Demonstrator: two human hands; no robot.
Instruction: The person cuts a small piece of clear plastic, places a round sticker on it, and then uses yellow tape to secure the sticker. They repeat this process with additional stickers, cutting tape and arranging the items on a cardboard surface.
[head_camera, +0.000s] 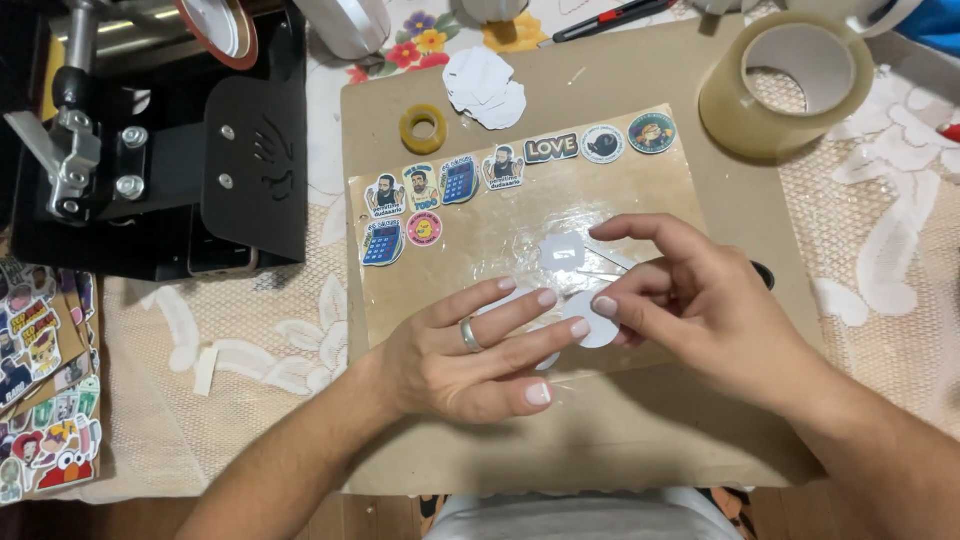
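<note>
I see a small white paper disc (598, 328) near the middle of the brown board (640, 440), pinched in my right hand (710, 315). My left hand (470, 355) lies flat, fingers spread, its grip holding nothing, fingertips touching the disc. Under both lies a clear film sheet (500, 240) with stickers (440, 185) at eleven o'clock. A tape roll (785, 85) sits at one o'clock, a black press (170, 150) at ten.

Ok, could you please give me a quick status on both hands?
Left hand flat on plastic sheet. Right hand pinching white round sticker. Tape roll well clear.
</note>
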